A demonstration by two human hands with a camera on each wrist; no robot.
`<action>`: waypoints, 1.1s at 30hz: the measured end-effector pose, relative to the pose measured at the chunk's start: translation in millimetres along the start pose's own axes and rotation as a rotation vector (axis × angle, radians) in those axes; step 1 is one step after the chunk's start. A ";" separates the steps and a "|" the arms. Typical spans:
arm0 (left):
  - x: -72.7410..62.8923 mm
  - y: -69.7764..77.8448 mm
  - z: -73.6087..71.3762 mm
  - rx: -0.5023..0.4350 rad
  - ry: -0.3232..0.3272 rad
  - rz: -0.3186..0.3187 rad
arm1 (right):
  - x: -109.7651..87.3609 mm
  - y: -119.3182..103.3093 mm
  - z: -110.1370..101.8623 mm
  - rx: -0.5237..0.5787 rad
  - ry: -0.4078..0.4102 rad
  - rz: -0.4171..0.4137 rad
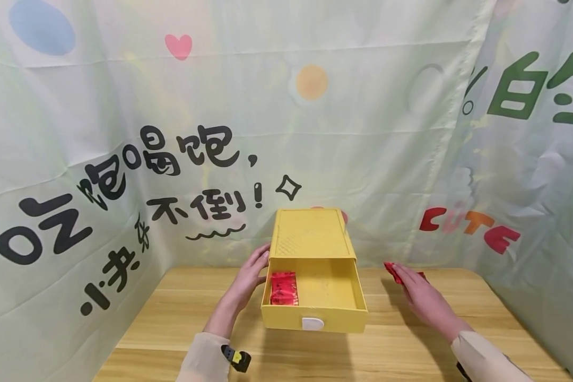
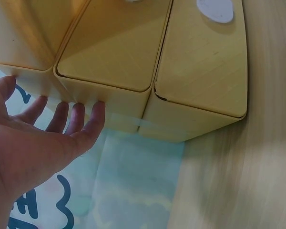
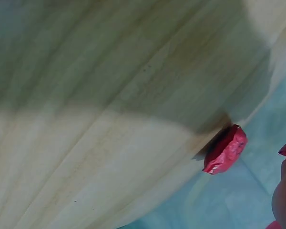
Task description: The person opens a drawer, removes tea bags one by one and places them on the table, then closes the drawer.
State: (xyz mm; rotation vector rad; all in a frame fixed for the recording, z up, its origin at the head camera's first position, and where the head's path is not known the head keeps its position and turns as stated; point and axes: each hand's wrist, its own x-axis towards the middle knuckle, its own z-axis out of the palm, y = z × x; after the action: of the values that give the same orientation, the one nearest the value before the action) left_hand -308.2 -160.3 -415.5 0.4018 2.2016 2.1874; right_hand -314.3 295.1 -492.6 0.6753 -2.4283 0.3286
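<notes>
A yellow drawer box (image 1: 310, 233) stands at the table's middle with its top drawer (image 1: 331, 284) pulled out. Inside that drawer, on the left, lies a red packet (image 1: 284, 289). My left hand (image 1: 243, 284) is at the box's left side; in the left wrist view its extended fingers (image 2: 93, 126) rest against the side wall. To the right of the box, my right hand (image 1: 425, 300) pinches a small red packet (image 1: 395, 272). Another red packet (image 3: 226, 150) is near the table's edge in the right wrist view. Most of the right hand is outside that view.
Closed lower drawers (image 2: 200, 57) of the box show in the left wrist view, one with a white handle (image 2: 215, 9). A printed fabric backdrop (image 1: 363, 159) hangs behind and beside the wooden table (image 1: 172, 318).
</notes>
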 end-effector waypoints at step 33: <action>1.2 0.4 2.1 0.002 0.023 0.000 | -6.9 14.6 21.5 -0.078 -0.330 0.097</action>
State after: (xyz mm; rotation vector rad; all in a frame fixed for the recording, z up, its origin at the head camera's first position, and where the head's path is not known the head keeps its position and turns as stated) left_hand -308.9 -158.0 -415.0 0.3784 2.2153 2.2007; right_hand -327.6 302.0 -514.9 0.6185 -2.7778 0.1686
